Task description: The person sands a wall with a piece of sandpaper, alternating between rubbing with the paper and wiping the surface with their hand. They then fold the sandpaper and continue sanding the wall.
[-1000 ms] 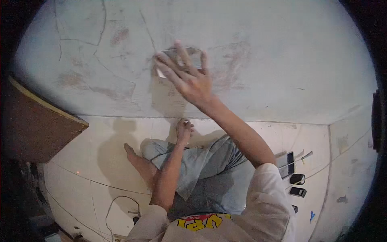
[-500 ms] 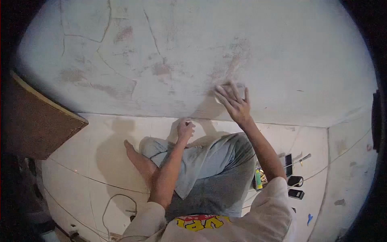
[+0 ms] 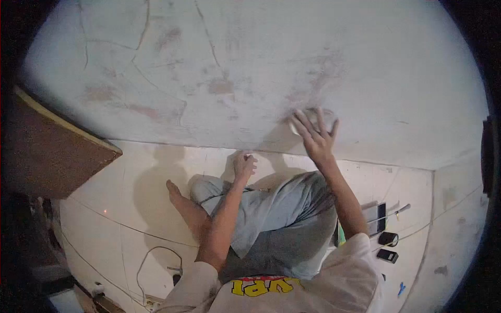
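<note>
My right hand (image 3: 317, 134) presses a pale sheet or pad (image 3: 327, 118) flat against the wall (image 3: 376, 78), its fingers spread over it. Brownish rubbed patches mark the wall above and left of that hand. My left hand (image 3: 245, 164) is lower, near the line where wall meets floor, with its fingers curled. Whatever it may hold is too small to make out. Both forearms reach past my crossed legs.
A brown board (image 3: 62, 146) stands at the left. On the light floor (image 3: 151, 203) run thin cables (image 3: 141, 229). To the right lie a black round object (image 3: 388, 239), a small black device (image 3: 386, 255), a long thin tool (image 3: 402, 209) and a blue item (image 3: 401, 288).
The camera view has shifted slightly. My right hand and the pad beneath it are a little further right in the view, still on the wall. My left hand stays low, fingers still curled.
</note>
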Demonstrator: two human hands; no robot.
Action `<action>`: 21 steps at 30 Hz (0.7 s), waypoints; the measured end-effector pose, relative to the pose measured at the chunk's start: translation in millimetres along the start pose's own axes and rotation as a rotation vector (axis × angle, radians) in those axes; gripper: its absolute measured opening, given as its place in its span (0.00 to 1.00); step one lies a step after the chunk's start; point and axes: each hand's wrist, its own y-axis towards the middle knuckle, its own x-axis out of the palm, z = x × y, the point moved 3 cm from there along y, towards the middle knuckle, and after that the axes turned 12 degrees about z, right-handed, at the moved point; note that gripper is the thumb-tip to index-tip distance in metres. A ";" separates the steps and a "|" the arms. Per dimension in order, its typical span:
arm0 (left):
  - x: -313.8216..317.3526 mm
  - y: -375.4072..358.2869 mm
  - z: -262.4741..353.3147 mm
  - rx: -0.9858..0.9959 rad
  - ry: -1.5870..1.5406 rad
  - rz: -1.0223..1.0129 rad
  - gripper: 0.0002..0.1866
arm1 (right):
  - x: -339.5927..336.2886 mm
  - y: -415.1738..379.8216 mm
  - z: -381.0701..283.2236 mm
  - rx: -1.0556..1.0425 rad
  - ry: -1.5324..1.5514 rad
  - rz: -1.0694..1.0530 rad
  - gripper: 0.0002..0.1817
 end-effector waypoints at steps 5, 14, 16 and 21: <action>6.1 -20.1 21.6 0.028 0.016 -0.016 0.12 | -4.4 14.3 0.3 -0.051 0.003 0.039 0.17; -7.2 -19.7 20.9 0.017 -0.027 0.009 0.11 | 15.6 157.5 -80.3 -0.076 0.344 0.153 0.24; -11.0 -15.2 19.6 0.016 -0.015 0.009 0.12 | 18.1 137.5 -73.4 -0.037 0.417 0.171 0.22; -7.5 -8.0 7.6 0.010 0.016 -0.018 0.15 | -2.7 8.3 0.7 -0.035 0.335 -0.011 0.20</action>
